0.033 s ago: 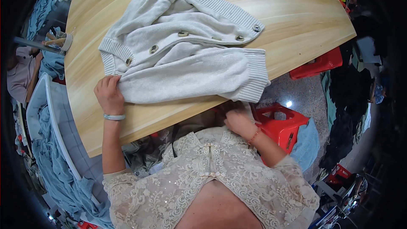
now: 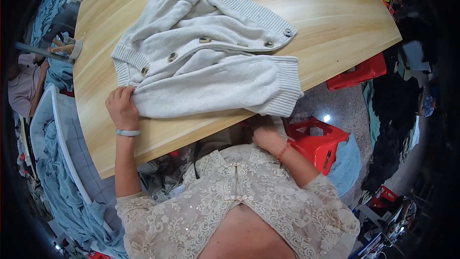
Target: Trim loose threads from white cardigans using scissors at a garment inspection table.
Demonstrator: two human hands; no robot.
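A cream knitted cardigan [image 2: 206, 62] with brown buttons lies spread on a light wooden table [image 2: 335, 29], one sleeve folded across its front. My left hand [image 2: 122, 108], with a pale bangle on the wrist, rests on the table and grips the cardigan's left edge where the sleeve starts. My right hand [image 2: 267, 136], with a thin orange band on the wrist, sits just below the table's near edge. It is right under the sleeve's ribbed cuff [image 2: 286, 86]. Its fingers are partly hidden, so I cannot make out whether it holds anything.
Two red plastic stools [image 2: 318, 139] stand on the floor at my right, one partly under the table. Blue fabric [image 2: 57, 182] and a white-rimmed bin fill the left side. Dark clothes [image 2: 393, 129] hang at the far right. A small roll [image 2: 72, 48] sits off the table's left edge.
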